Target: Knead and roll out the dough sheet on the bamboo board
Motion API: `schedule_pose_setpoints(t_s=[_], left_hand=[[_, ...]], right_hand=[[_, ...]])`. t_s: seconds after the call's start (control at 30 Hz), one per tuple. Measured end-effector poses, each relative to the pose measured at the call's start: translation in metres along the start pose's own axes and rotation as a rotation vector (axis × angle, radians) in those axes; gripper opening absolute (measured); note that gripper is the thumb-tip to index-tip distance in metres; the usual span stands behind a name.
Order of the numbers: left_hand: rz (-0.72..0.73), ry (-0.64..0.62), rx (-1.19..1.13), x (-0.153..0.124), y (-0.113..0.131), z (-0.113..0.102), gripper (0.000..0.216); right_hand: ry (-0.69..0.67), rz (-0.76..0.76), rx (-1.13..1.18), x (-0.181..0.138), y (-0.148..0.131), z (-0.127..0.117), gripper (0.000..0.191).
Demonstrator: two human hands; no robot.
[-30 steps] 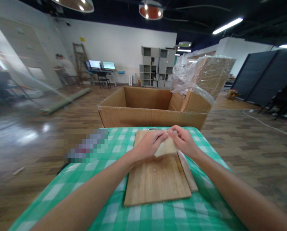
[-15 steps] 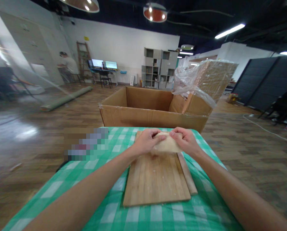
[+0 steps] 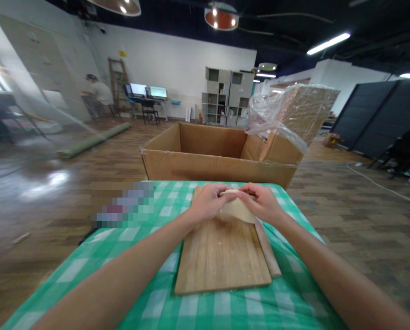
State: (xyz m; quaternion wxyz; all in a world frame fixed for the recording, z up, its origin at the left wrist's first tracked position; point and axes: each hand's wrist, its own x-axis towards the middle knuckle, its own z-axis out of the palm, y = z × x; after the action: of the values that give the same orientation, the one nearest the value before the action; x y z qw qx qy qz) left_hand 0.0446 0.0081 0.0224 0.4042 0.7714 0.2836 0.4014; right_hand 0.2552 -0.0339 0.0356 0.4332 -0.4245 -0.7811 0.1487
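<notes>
A thin, pale cream, dough-like sheet (image 3: 238, 211) sits just right of centre, a little below the frame's mid-height. It slants toward the viewer, smooth-faced, with a raised lip along its top; its lower edge curves down rightward. Both ends are partly hidden.

Bare arms here, as far as the head view shows. My left forearm (image 3: 122, 270): widest at the lower edge, long smooth taper, narrowest at the left wrist (image 3: 190, 219). My right forearm (image 3: 329, 263): same build, thick toward the lower right corner, slimming evenly to the right wrist (image 3: 283, 221). Both wrists bare. My left hand (image 3: 208, 200) is ungloved, back gently rounded. My right hand (image 3: 266, 202), also ungloved, matches it in size. Fingers (image 3: 229, 197) slender, thumbs smooth and tapered (nails too small to make out properly). Upper arms and elbows cut off by the frame.
</notes>
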Motion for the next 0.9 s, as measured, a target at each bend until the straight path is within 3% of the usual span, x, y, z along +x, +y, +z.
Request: schedule_pose_setpoints(t_s=[0.17, 0.47, 0.67, 0.8, 0.9], left_hand=[[0.022, 0.000, 0.018, 0.000, 0.003, 0.002, 0.039], [0.033, 0.051, -0.002, -0.002, 0.007, 0.004, 0.038], [-0.057, 0.056, -0.135, -0.001, 0.002, 0.010, 0.050], [-0.002, 0.099, -0.002, -0.003, 0.008, 0.012, 0.047], [0.027, 0.093, 0.050, -0.005, 0.012, 0.012, 0.048]], right_hand=[[0.037, -0.035, -0.060, 0.000, 0.000, 0.001, 0.030], [0.031, 0.014, 0.096, -0.002, 0.000, 0.006, 0.029], [0.192, 0.103, 0.173, -0.001, 0.000, 0.006, 0.033], [0.116, 0.171, 0.285, -0.002, 0.001, 0.009, 0.035], [0.105, 0.141, 0.235, -0.003, 0.001, 0.011, 0.035]])
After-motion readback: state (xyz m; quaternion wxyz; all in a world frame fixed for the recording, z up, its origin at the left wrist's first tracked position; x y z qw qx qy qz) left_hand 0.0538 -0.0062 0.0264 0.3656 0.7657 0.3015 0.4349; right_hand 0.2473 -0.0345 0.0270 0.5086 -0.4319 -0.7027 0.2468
